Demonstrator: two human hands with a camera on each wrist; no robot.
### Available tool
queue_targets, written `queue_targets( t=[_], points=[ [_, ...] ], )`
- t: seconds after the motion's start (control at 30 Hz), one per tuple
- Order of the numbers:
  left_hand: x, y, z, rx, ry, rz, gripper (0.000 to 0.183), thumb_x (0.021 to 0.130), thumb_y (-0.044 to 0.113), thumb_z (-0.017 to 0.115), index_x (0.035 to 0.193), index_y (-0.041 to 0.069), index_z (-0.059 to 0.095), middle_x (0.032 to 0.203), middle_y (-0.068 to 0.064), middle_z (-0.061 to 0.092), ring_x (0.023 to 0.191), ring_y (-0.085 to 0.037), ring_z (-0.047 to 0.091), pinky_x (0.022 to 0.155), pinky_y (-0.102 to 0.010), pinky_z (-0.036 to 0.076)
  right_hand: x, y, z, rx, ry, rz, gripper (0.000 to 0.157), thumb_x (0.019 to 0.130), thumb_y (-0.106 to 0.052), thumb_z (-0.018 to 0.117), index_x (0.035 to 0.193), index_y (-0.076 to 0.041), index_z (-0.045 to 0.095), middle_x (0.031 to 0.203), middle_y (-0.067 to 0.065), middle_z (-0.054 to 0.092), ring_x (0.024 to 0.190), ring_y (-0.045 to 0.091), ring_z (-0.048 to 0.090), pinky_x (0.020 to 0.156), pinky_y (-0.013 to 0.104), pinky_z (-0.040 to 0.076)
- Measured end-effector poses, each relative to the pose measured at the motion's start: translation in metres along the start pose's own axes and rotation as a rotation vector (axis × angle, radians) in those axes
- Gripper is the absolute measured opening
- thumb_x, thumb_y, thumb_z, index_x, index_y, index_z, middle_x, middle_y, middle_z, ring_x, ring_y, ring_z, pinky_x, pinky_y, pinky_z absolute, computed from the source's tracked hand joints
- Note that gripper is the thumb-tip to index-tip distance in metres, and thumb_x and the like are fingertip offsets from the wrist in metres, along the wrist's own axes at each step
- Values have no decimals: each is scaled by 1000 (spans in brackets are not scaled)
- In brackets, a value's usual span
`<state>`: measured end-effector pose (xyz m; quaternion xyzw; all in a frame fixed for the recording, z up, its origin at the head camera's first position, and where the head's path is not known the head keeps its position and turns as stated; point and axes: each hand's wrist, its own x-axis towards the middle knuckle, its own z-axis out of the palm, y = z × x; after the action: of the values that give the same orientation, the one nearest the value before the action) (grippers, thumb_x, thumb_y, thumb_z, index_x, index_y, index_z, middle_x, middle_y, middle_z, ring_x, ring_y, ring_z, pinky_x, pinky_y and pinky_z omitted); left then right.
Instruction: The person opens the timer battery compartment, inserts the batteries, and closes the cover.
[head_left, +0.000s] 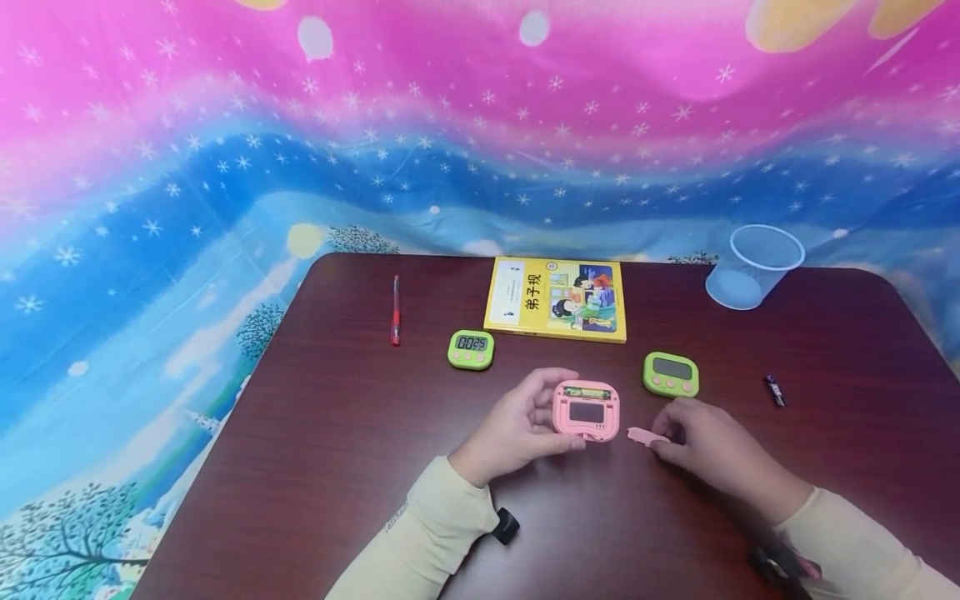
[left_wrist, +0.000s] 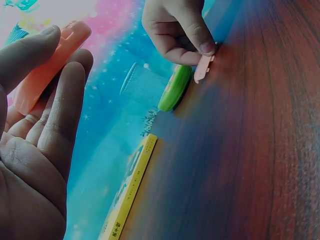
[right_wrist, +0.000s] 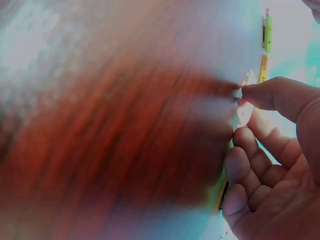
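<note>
My left hand grips a pink digital timer by its edges, thumb below and fingers above. Its back faces me in the head view, and a green battery lies in the uncovered slot near the top. Just to the right, my right hand pinches a small pink battery cover between thumb and finger, apart from the timer. In the left wrist view the timer shows edge-on, and the cover hangs from the right hand's fingertips. The right wrist view is blurred and overexposed around the cover.
A green timer with a blank display lies just beyond my right hand. Another green timer shows digits. A yellow book, a red pen, a loose dark battery and a translucent bin are also on the table.
</note>
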<state>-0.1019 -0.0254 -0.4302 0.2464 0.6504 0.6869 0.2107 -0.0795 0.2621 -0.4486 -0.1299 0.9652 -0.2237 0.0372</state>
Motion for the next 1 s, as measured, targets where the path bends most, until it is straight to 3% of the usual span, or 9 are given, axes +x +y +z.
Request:
queue_targets(
  t=[0.33,0.53,0.83,1.0],
  points=[
    [1,-1,1,9,-1,1,75,81,-6,80,144,7,43,125,-15,65,96,-11,71,84,-32,60,-10,8,-1,110,-14,128,12,84,-21,82,84,-21,69,70,-10,58,65,9,50,57,26,41],
    [2,0,2,13,-3,0,75,81,-6,80,144,5,42,125,-11,66,97,-11,70,85,-32,60,-15,3,-8,173,54,179,12,85,-25,82,93,-20,75,72,-8,62,68,11,52,59,25,42],
    [0,1,1,4,-1,4,74,81,-7,80,142,11,44,129,-21,61,96,-10,70,84,-32,61,-13,-19,-24,275,232,164,17,86,-27,82,98,-17,76,87,-2,73,73,12,59,59,22,46],
    [0,-1,0,23,4,-2,73,81,-6,81,142,12,45,129,-14,63,98,-11,70,85,-31,60,-12,-33,-33,314,264,133,17,86,-25,82,99,-17,76,86,0,73,69,12,57,54,23,47]
  ],
)
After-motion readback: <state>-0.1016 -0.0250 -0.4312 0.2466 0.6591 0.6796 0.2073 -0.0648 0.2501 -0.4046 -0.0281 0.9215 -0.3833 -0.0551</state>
